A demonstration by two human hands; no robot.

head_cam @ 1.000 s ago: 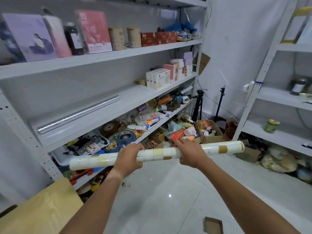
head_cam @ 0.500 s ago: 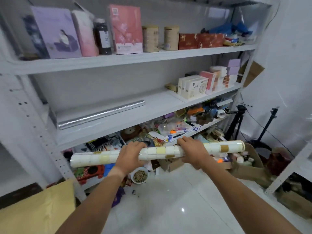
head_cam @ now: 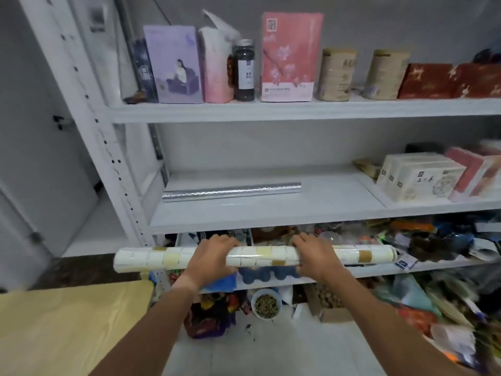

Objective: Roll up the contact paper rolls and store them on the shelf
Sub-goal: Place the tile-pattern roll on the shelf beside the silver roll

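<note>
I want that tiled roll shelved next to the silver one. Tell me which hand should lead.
Probably left: the left hand grips the tiled roll below the silver roll; the right hand sits farther right.

Almost no lettering can be read. Above and to the right of the grip, the cream boxes (head_cam: pixel 418 177) on the middle shelf (head_cam: pixel 298 210) carry a few dark characters beside a round emblem, too blurred to make out. Higher up, the dark jar (head_cam: pixel 244 70) and the pink box (head_cam: pixel 288 57) each bear a printed label, and those labels are also illegible.
</note>
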